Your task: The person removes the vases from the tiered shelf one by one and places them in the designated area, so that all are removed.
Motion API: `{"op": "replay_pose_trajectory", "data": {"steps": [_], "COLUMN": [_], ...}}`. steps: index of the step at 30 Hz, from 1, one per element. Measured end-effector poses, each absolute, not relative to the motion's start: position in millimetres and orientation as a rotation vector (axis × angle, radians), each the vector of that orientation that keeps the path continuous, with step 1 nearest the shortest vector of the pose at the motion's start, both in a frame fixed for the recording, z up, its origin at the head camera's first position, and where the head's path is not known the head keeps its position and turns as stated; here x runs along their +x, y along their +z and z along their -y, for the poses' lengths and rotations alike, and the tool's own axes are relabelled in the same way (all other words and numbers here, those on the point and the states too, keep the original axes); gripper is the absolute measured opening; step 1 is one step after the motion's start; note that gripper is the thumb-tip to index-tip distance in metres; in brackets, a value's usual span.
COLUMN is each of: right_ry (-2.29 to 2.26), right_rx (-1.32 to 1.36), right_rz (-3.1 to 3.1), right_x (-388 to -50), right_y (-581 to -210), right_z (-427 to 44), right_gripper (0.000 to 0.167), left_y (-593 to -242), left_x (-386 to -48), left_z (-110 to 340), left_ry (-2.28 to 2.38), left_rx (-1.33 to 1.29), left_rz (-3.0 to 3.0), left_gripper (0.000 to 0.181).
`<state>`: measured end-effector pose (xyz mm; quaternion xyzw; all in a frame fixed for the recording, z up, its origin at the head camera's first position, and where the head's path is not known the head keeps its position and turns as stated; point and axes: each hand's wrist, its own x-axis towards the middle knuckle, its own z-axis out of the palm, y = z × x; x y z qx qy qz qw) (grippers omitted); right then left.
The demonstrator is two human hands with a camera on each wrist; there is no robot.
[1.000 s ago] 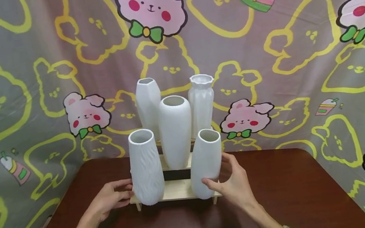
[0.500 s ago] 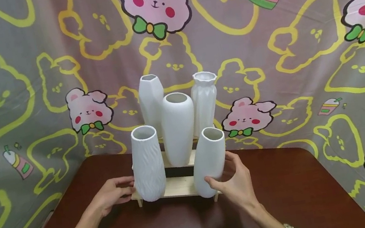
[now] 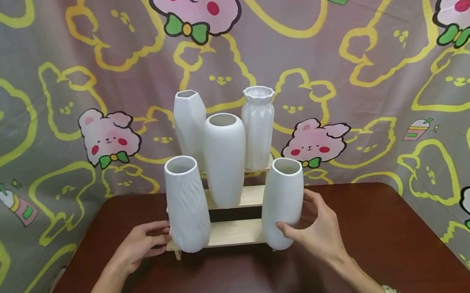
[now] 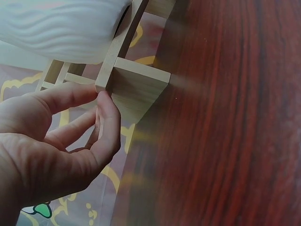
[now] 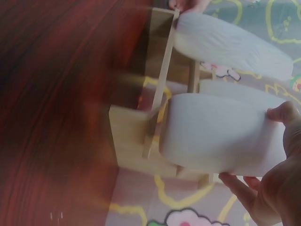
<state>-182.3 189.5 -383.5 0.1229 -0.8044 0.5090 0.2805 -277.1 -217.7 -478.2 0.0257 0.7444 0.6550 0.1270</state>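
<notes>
My right hand (image 3: pixel 317 230) grips a smooth white vase (image 3: pixel 285 205) by its lower part, at the right end of a tiered wooden stand (image 3: pixel 235 232). In the right wrist view thumb and fingers lie on either side of that vase (image 5: pixel 221 134), its base by the stand's front edge; contact with the shelf is unclear. My left hand (image 3: pixel 142 245) is at the stand's left end; the left wrist view shows the thumb and a finger pinching the shelf's corner (image 4: pixel 106 70). A wavy-textured white vase (image 3: pixel 187 210) stands beside it.
A tall smooth vase (image 3: pixel 227 163) stands on the middle tier. Behind it are a faceted vase (image 3: pixel 191 127) and one with a ruffled rim (image 3: pixel 260 129). The stand rests on a dark red-brown table (image 3: pixel 248 288), with a patterned curtain (image 3: pixel 323 61) behind.
The right hand and its vase have moved right, away from the middle vase, exposing more of the lower shelf. The left hand remains at the stand's left end.
</notes>
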Motion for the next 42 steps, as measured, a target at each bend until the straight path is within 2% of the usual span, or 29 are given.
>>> {"op": "replay_pose_trajectory", "data": {"steps": [11, 19, 27, 42], "right_ry": [1.231, 1.12, 1.089, 1.09], "right_rx": [0.284, 0.207, 0.006, -0.334], "right_rz": [2.139, 2.152, 2.145, 2.284], "right_x": [-194, -200, -209, -254], "right_y": [-410, -414, -424, -423], "right_z": [-246, -286, -326, -400], "right_gripper": [0.084, 0.087, 0.086, 0.091], "left_y": [-477, -479, -480, -484], "left_x": [-278, -277, -279, -277], "left_z": [217, 217, 217, 216], "left_ry": [1.887, 1.888, 1.887, 1.928], "left_rx": [0.054, 0.007, 0.0, 0.058], "left_rz": [-2.181, -2.173, -2.15, -2.154], "left_gripper": [0.058, 0.059, 0.058, 0.054]}}
